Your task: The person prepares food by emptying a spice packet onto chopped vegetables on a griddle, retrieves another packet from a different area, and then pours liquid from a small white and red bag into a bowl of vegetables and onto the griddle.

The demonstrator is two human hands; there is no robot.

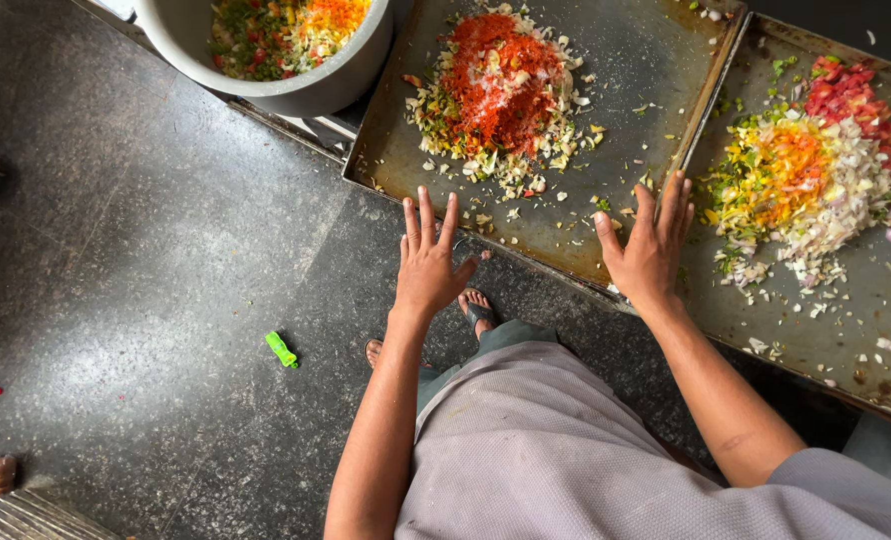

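I see my left hand [428, 262] in the middle of the frame, with the fingers spread open and holding nothing; the fingertips are just at the near edge of the left metal tray [626, 70]. My right hand [651, 250] is to the right of centre, also open with the fingers a little apart, and it rests on the near right corner of this same tray, close to the place where it meets the right metal tray [866, 300]. On the left tray, in the upper middle of the frame, lies a heap of chopped vegetables with red powder [496, 90] on top, well apart from both hands. On the right tray, at the upper right, there is a second heap of chopped onion, tomato and yellow powder [806, 180]. At the top left stands a big grey pot [296, 90] with mixed chopped vegetables inside. Lower left of my left hand, a small green object [282, 349] lies on the dark floor [116, 250].
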